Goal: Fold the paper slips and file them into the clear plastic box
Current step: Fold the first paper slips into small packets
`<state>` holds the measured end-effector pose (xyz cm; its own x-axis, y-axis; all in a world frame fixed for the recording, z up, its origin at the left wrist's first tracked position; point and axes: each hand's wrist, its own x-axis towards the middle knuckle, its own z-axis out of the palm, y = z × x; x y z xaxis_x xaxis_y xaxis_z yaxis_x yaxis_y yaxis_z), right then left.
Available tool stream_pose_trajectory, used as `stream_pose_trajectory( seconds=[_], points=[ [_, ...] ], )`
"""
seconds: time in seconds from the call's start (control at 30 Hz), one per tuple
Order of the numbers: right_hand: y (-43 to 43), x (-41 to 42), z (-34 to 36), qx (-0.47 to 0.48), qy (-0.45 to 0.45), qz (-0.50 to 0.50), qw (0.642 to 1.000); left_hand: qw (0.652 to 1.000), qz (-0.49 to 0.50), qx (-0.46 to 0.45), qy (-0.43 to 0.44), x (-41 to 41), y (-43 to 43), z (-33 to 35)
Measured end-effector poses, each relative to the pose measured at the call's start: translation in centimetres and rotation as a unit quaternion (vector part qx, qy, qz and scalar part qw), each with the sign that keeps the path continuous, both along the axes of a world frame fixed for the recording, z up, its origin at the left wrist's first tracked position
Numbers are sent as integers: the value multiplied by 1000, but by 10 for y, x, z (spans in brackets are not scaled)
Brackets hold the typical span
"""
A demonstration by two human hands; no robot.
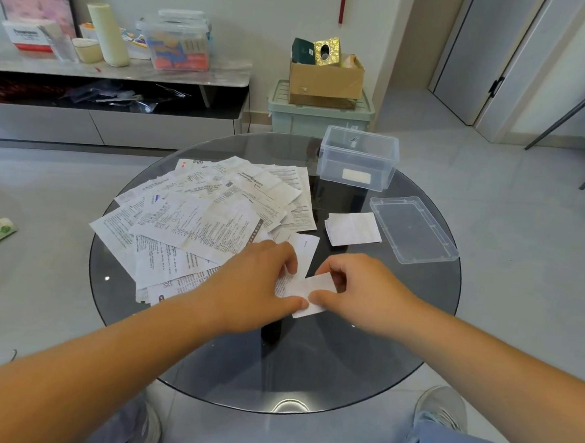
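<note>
A round dark glass bench [344, 361] carries a spread pile of printed white paper slips [202, 222], an open clear plastic box [357, 146] far right, its flat clear lid [414, 228] and a folded white stack [352, 228]. The left hand [256, 284] and right hand [358, 290] together pinch one small white slip [309, 291].

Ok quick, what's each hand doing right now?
Left hand: pinching the left end of a partly folded paper slip.
Right hand: pinching the same slip's right end.
</note>
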<state>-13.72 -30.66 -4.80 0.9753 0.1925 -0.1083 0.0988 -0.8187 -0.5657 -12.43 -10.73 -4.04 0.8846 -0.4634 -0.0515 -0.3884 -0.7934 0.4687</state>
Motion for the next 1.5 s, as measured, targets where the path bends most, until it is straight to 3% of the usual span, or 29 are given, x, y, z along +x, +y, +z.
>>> stream_pose_trajectory(
  seconds=[0.27,0.5,1.17,1.27,1.37,1.5],
  points=[
    [-4,-9,-13,-70,-73,31,994,999,-30,36,-23,-1,-3,-13],
    [-4,-17,-20,-101,-97,3,990,998,-24,47,29,0,-3,-10],
    [-32,-8,-12,-87,-21,-8,996,991,-16,41,126,10,-5,6],
    [-31,-8,-12,-92,-22,-5,996,994,40,27,95,6,-15,-1],
    [-30,-7,-12,-92,-23,-7,995,992,67,109,14,-2,-27,-9],
    [-31,-6,-12,-88,-12,-8,996,990,66,114,51,2,-27,-5]
  ],
)
